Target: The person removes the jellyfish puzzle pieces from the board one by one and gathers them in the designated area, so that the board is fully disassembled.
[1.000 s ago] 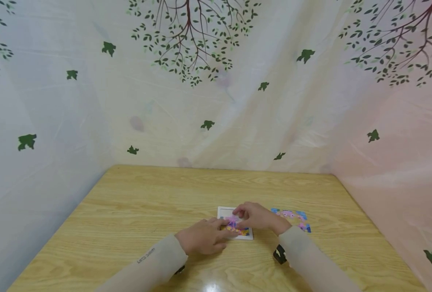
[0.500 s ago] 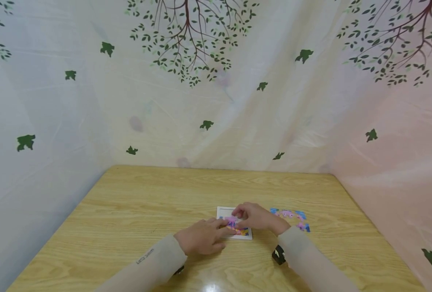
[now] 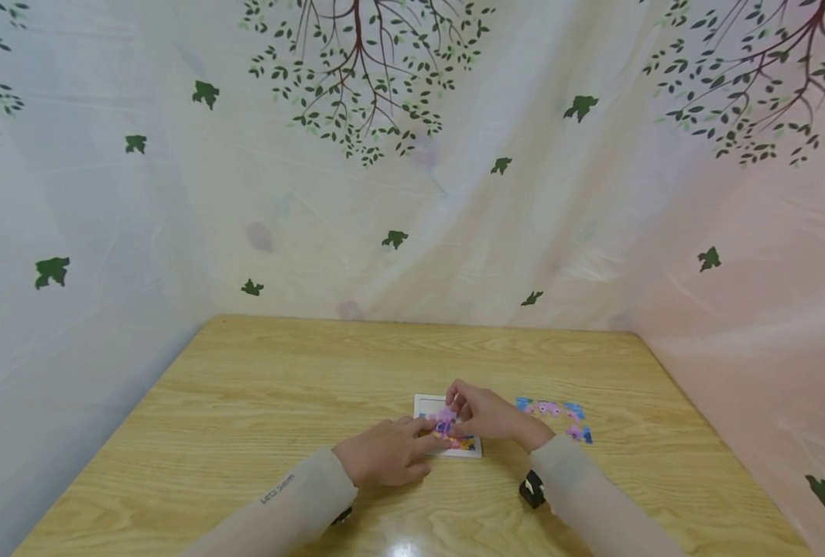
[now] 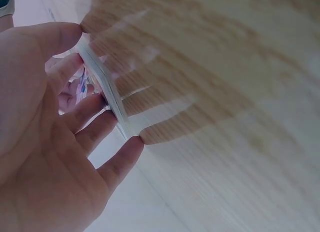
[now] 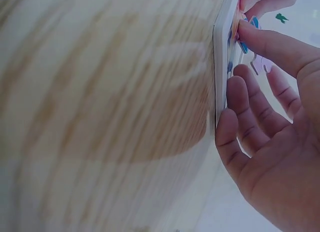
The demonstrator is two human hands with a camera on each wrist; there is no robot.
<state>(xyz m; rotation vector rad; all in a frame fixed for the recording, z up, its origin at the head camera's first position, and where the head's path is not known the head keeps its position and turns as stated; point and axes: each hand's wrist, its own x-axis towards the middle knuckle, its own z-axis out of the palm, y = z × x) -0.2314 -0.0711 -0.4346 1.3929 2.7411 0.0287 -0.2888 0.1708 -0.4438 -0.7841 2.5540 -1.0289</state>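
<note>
Lilac puzzle piece [image 3: 446, 414] is standing tilted over the white tray [image 3: 430, 404], and the right hand [image 3: 491, 414] is pinching it between thumb and fingers; those fingers are riding slightly higher than half a second ago, so my read is the piece isn't seating flat yet. Left hand [image 3: 388, 452] isn't gripping, just laying extended fingers over the tray's near-left side; tray is holding joined colored pieces [image 3: 463, 443] in its near part, far strip showing bare. Loose pieces [image 3: 548, 407] are lying right of it on the wooden table [image 3: 280, 387].
</note>
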